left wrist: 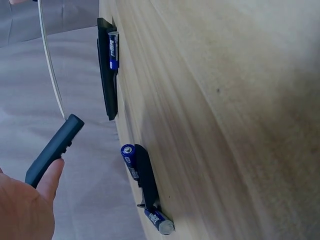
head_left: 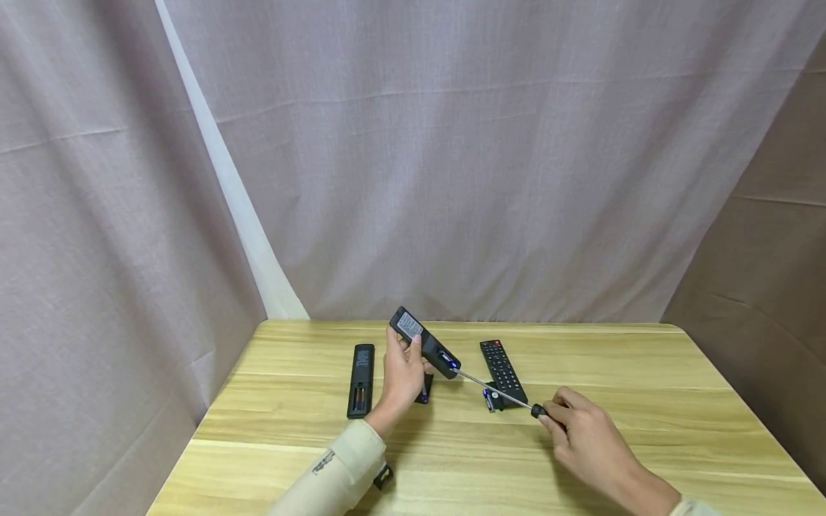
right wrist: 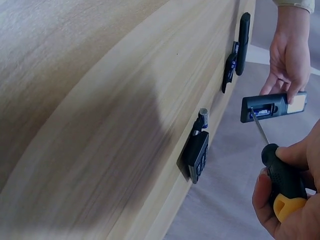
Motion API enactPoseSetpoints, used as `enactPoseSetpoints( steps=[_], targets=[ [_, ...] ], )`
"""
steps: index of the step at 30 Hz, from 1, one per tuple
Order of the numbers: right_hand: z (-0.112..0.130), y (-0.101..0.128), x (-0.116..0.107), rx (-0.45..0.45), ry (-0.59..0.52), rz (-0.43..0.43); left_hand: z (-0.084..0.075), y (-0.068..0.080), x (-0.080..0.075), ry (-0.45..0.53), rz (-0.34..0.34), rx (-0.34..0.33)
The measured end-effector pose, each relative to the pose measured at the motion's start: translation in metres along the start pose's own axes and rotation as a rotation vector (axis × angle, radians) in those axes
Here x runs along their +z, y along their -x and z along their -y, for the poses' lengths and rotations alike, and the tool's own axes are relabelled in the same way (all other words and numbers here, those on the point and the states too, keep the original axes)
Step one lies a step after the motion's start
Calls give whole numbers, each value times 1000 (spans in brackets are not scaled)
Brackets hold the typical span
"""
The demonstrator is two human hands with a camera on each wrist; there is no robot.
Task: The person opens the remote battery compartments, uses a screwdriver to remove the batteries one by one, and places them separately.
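Head view: the left hand grips a black plastic remote control with a white label, lifted clear of the light wooden table and tilted, its back upward. The right hand is curled round the handle of a black-and-yellow screwdriver, whose thin steel shaft reaches to the remote's open battery bay. Another black remote lying back-up with its battery bay open rests on the table left of the hand; a black remote lying buttons-up lies to the right, with a blue battery just beside its near end.

Left wrist view: only the fingertips and the remote's end show; the hold itself is mostly hidden here. A loose black battery cover lies on the table with blue batteries touching it at each end.

Right wrist view: the fingers wrap tightly round the screwdriver grip, its tip inside the bay, where a blue cell appears seated. The remote looks light, stiff and smooth, likely slippery; holding it across its narrow sides near the middle, as the left hand does, seems steadiest. The screwdriver is rigid and best held by its rubbery handle
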State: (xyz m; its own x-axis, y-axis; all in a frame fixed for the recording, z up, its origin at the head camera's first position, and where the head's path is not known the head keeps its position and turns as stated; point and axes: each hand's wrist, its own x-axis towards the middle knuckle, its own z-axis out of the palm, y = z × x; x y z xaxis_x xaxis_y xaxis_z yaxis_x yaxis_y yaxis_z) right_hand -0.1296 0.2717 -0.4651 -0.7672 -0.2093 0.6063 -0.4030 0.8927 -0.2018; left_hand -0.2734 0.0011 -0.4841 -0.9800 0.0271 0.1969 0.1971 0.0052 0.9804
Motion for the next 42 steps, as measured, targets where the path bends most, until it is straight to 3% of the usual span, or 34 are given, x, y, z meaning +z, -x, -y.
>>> enactPoseSetpoints(
  steps=[18, 31, 42],
  targets=[
    [2, -1, -1, 27, 9, -2, 1, 0, 0, 15, -26, 7],
    [3, 0, 3, 21, 17, -3, 2, 1, 0, 1, -9, 11],
    [1, 6, 8, -44, 4, -89, 2, 0, -2, 81, -24, -18]
  ],
)
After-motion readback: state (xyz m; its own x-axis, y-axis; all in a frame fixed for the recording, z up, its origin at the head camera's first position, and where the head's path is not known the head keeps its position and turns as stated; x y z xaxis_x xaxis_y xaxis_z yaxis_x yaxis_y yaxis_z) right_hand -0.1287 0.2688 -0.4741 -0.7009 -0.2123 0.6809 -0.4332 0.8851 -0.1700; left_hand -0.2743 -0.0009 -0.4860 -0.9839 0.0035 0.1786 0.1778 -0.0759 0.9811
